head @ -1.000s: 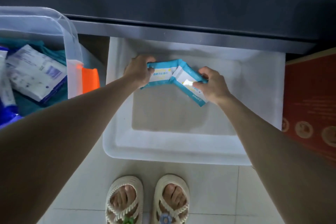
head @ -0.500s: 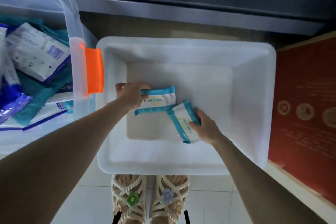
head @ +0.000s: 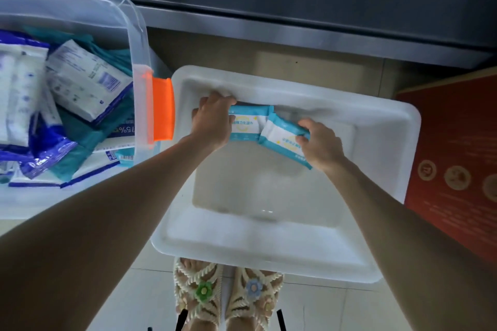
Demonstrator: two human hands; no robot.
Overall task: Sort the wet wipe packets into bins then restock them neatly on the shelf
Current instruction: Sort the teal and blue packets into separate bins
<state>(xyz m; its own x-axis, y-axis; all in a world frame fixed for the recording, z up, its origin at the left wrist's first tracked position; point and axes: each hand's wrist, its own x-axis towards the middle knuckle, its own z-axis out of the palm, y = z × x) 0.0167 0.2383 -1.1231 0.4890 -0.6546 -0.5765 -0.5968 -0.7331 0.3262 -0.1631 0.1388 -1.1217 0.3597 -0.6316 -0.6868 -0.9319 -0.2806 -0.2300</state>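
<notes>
Two teal-and-white wet wipe packets are held over the far side of a white bin (head: pixel 269 247) on the floor. My left hand (head: pixel 212 121) grips the left packet (head: pixel 248 126) by its left end. My right hand (head: pixel 321 144) grips the right packet (head: pixel 279 136), which is tilted and overlaps the first one's right edge. The bin's floor beneath shows nothing else in it.
A clear bin (head: pixel 137 43) with an orange latch (head: pixel 162 109) stands at the left, holding several blue, white and teal packets (head: pixel 86 80). A red box (head: pixel 454 158) sits at the right. A dark shelf edge (head: pixel 295 29) runs along the top. Sandalled feet (head: pixel 228 295) stand below the bin.
Both hands have carried the two packets from the middle of the white bin toward its far side. The view has shifted with them.
</notes>
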